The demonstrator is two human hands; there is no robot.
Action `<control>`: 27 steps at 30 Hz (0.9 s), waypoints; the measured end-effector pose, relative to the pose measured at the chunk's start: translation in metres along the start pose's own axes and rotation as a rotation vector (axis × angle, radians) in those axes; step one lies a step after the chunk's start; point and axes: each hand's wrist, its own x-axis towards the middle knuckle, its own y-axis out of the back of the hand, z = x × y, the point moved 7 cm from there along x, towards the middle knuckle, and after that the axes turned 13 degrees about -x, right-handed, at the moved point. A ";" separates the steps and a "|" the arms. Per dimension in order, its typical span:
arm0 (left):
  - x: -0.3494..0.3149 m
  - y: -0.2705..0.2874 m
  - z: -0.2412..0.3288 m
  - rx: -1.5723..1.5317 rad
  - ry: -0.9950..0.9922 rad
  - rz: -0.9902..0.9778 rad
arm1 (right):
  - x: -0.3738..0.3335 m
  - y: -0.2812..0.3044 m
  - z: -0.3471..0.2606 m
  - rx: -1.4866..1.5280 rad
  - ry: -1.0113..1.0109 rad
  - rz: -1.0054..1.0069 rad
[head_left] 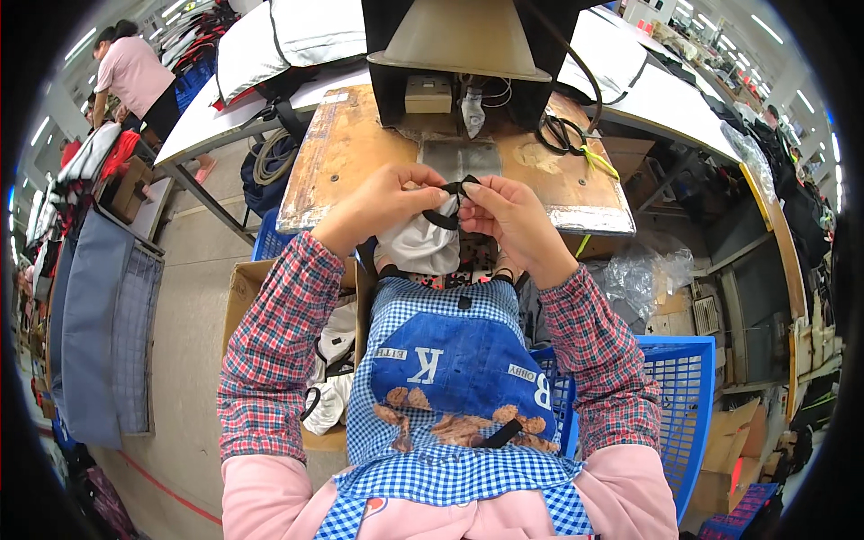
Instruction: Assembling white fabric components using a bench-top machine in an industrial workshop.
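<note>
Both hands are raised in front of my lap, just at the near edge of the worktable. My left hand (389, 205) pinches a black strap (441, 219) between thumb and fingers. From the other side my right hand (511, 219) grips the same strap, thumb against forefinger. The strap bends into a loop below the fingertips. Joined to it is a piece of white fabric (418, 250), which hangs down under my left hand toward the lap. Just beyond the fingers lies a grey metal plate (450, 157) set in the tabletop.
A black machine with a cream hood (459, 40) stands over the wooden worktable (333, 144). White fabric pieces with black straps fill a cardboard box (243, 301) at my left. A blue plastic basket (688, 396) sits at my right. Another person (139, 72) bends over at far left.
</note>
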 end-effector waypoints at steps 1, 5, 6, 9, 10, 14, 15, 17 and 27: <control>0.004 -0.001 0.002 0.000 0.000 -0.006 | 0.003 0.003 0.001 0.045 -0.003 -0.012; 0.022 0.007 0.003 0.042 -0.016 0.061 | 0.016 0.011 0.001 0.141 -0.024 0.008; 0.028 0.008 0.003 -0.013 -0.027 0.049 | 0.021 0.011 0.000 0.181 -0.016 -0.008; 0.035 0.012 0.000 -0.043 -0.040 0.072 | 0.027 0.016 -0.002 0.224 -0.033 0.005; 0.039 0.012 0.001 -0.049 -0.049 0.060 | 0.029 0.018 -0.001 0.228 -0.058 0.034; 0.047 0.011 0.007 -0.021 -0.052 0.064 | 0.036 0.025 0.000 0.262 -0.056 0.053; 0.049 0.012 0.006 -0.021 -0.053 0.065 | 0.039 0.026 0.000 0.284 -0.069 0.064; 0.051 0.013 0.007 -0.086 -0.087 0.068 | 0.042 0.026 0.000 0.306 -0.081 0.073; 0.054 0.013 0.010 -0.162 -0.081 0.075 | 0.047 0.029 -0.006 0.301 -0.073 0.106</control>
